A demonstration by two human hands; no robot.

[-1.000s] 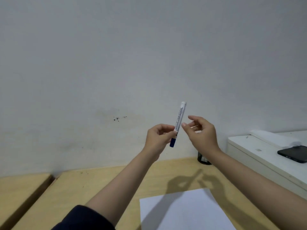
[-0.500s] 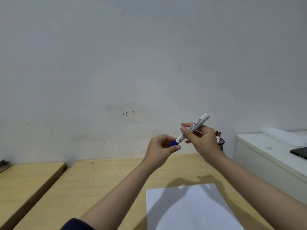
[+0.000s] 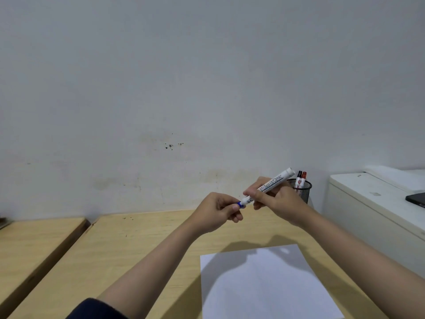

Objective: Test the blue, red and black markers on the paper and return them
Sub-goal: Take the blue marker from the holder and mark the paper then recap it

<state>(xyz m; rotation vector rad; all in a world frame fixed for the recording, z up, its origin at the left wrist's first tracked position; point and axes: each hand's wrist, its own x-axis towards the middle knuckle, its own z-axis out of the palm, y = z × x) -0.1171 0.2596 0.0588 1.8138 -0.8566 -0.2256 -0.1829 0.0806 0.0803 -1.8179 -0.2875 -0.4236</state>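
I hold the blue marker (image 3: 273,184) in the air above the wooden desk, tilted up to the right. My right hand (image 3: 274,201) grips its white barrel. My left hand (image 3: 218,211) pinches the blue cap (image 3: 240,204) at the lower left end. A white sheet of paper (image 3: 264,284) lies flat on the desk below my hands. Behind my right hand stands a black mesh cup (image 3: 303,188) holding the black marker (image 3: 299,178) and the red marker (image 3: 304,177).
The wooden desk (image 3: 128,249) meets a plain white wall. A second wooden surface (image 3: 27,245) lies at the left across a gap. At the right stands a white cabinet (image 3: 372,212) with a dark phone (image 3: 416,199) on top.
My right hand has closed on the marker's barrel, and the marker has tipped from nearly upright to a slant. The view has dropped, so the mesh cup shows.
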